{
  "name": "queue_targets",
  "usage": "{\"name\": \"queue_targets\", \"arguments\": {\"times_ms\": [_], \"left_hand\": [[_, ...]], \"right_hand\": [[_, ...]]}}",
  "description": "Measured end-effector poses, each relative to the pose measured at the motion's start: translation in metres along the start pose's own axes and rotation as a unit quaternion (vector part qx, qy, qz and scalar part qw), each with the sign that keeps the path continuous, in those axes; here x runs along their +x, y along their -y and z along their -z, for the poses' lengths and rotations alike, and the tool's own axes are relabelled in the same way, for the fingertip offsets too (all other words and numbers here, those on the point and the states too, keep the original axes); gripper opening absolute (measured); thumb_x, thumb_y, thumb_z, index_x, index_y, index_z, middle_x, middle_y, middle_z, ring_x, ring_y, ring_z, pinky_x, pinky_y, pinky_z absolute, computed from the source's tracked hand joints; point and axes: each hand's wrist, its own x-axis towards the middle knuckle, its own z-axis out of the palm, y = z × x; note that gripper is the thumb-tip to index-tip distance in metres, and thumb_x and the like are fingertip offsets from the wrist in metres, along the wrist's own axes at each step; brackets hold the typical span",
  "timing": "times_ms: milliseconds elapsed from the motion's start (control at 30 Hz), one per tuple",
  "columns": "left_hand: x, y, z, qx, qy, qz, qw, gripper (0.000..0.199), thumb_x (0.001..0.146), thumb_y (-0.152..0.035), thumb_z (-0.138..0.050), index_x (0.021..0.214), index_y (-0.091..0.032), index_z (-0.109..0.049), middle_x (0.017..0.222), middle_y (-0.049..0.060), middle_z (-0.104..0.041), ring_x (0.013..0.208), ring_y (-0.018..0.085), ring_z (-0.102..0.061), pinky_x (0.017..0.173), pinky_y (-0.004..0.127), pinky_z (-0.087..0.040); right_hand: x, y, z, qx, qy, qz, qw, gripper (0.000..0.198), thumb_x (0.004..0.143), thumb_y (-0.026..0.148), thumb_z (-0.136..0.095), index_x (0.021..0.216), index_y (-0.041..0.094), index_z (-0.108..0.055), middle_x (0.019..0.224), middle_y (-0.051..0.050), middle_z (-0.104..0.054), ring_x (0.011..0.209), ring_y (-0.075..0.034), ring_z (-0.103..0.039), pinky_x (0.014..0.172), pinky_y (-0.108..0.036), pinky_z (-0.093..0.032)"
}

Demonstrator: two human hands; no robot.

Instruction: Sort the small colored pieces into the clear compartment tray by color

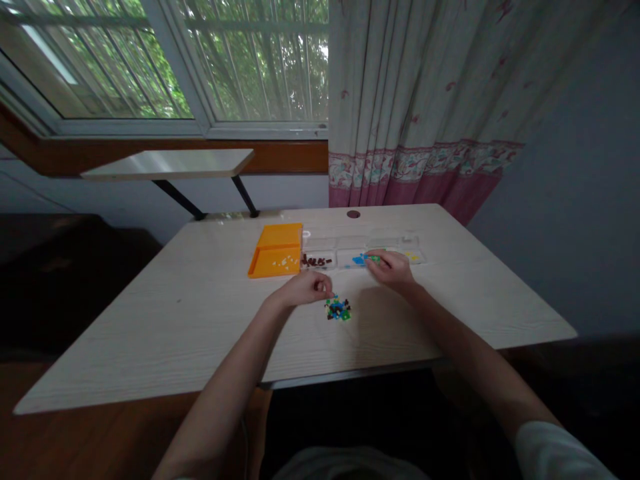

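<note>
My left hand (pixel 306 288) is closed, thumb and fingers curled together at the upper left edge of a small pile of mixed pieces (pixel 339 309). The pile holds tiny blue, green, brown and pale pieces lying on the table. Anything between those fingertips is too small to make out. Over the clear compartment boxes, my right hand (pixel 393 268) has its fingers pinched together beside small blue pieces (pixel 359 259) and green pieces (pixel 374 258). Whether it grips a piece is hidden. Part of the compartment behind this hand is covered by it.
An orange open case (pixel 278 235) with scattered white pieces (pixel 286 261) lies left of the clear boxes. Brown pieces (pixel 316 261) fill one compartment; yellow pieces (pixel 411 256) sit at the right end. A raised shelf (pixel 175 163) stands at the table's (pixel 165 333) back left.
</note>
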Motion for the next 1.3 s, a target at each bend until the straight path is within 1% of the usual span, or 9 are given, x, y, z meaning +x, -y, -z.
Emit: {"name": "queue_targets", "arguments": {"times_ms": [100, 233, 433, 600, 767, 867, 967, 1167, 1300], "left_hand": [[0.000, 0.001, 0.002, 0.034, 0.017, 0.008, 0.999, 0.028, 0.070, -0.041, -0.061, 0.071, -0.013, -0.062, 0.053, -0.003, -0.049, 0.050, 0.007, -0.041, 0.048, 0.018, -0.028], [0.002, 0.003, 0.001, 0.061, -0.007, 0.010, 0.998, 0.025, 0.075, -0.037, -0.056, 0.074, -0.013, -0.063, 0.057, -0.001, -0.053, 0.053, 0.008, -0.045, 0.049, 0.017, -0.028], [0.002, 0.002, -0.003, 0.072, -0.048, -0.001, 0.996, 0.027, 0.079, -0.038, -0.050, 0.074, -0.014, -0.063, 0.057, 0.000, -0.055, 0.052, 0.009, -0.047, 0.048, 0.017, -0.029], [-0.001, 0.000, 0.001, 0.048, -0.037, -0.018, 0.998, 0.022, 0.076, -0.032, -0.052, 0.075, -0.014, -0.065, 0.055, -0.001, -0.053, 0.050, 0.009, -0.045, 0.047, 0.017, -0.028], [-0.003, 0.002, 0.004, 0.056, -0.025, -0.009, 0.998, 0.018, 0.069, -0.026, -0.057, 0.080, -0.015, -0.066, 0.054, -0.002, -0.051, 0.048, 0.008, -0.044, 0.046, 0.017, -0.028], [-0.002, 0.002, 0.005, 0.081, -0.018, -0.001, 0.997, 0.019, 0.069, -0.027, -0.058, 0.082, -0.015, -0.066, 0.053, -0.003, -0.050, 0.048, 0.008, -0.043, 0.046, 0.017, -0.027], [-0.002, -0.001, 0.005, 0.093, -0.014, 0.007, 0.996, 0.020, 0.069, -0.028, -0.058, 0.082, -0.015, -0.066, 0.053, -0.003, -0.051, 0.047, 0.007, -0.043, 0.046, 0.017, -0.027], [-0.001, -0.004, 0.003, 0.098, -0.020, -0.004, 0.995, 0.015, 0.069, -0.024, -0.057, 0.076, -0.015, -0.066, 0.055, -0.002, -0.052, 0.050, 0.008, -0.045, 0.048, 0.017, -0.028], [0.000, -0.006, -0.001, 0.081, -0.057, -0.012, 0.995, 0.015, 0.070, -0.023, -0.056, 0.078, -0.015, -0.066, 0.055, -0.002, -0.052, 0.050, 0.008, -0.045, 0.048, 0.016, -0.029]], "right_hand": [[0.003, -0.004, 0.006, -0.049, -0.028, 0.039, 0.998, 0.023, 0.080, 0.034, -0.053, 0.080, 0.017, -0.069, 0.041, 0.006, -0.037, 0.041, -0.007, -0.040, 0.050, -0.020, -0.035], [0.004, -0.003, 0.006, -0.064, -0.033, 0.049, 0.996, 0.024, 0.080, 0.034, -0.052, 0.080, 0.017, -0.069, 0.040, 0.005, -0.040, 0.040, -0.007, -0.041, 0.050, -0.020, -0.035], [0.003, 0.002, 0.005, -0.067, 0.032, -0.010, 0.997, 0.031, 0.081, 0.039, -0.048, 0.082, 0.017, -0.070, 0.042, 0.002, -0.044, 0.043, -0.009, -0.040, 0.054, -0.023, -0.036], [0.002, 0.000, 0.004, -0.041, 0.050, -0.059, 0.996, 0.034, 0.080, 0.042, -0.047, 0.085, 0.017, -0.069, 0.044, 0.001, -0.044, 0.046, -0.010, -0.041, 0.056, -0.024, -0.036], [0.001, -0.005, -0.001, -0.054, 0.052, -0.095, 0.993, 0.033, 0.080, 0.042, -0.048, 0.087, 0.017, -0.069, 0.045, 0.002, -0.043, 0.045, -0.010, -0.042, 0.053, -0.022, -0.034], [-0.001, -0.009, -0.005, -0.067, 0.064, -0.142, 0.986, 0.033, 0.079, 0.043, -0.048, 0.088, 0.018, -0.068, 0.047, 0.003, -0.047, 0.045, -0.009, -0.043, 0.050, -0.021, -0.032], [-0.001, -0.013, -0.010, -0.083, 0.096, -0.181, 0.975, 0.031, 0.079, 0.043, -0.049, 0.089, 0.020, -0.068, 0.050, 0.002, -0.052, 0.047, -0.011, -0.047, 0.050, -0.021, -0.031], [0.001, -0.013, -0.012, -0.097, 0.160, -0.190, 0.964, 0.030, 0.080, 0.042, -0.049, 0.094, 0.022, -0.067, 0.056, 0.000, -0.058, 0.053, -0.012, -0.050, 0.051, -0.021, -0.031], [0.001, -0.007, -0.011, -0.067, 0.189, -0.170, 0.965, 0.028, 0.081, 0.039, -0.048, 0.094, 0.022, -0.067, 0.052, 0.002, -0.055, 0.047, -0.011, -0.046, 0.049, -0.021, -0.030]]}}
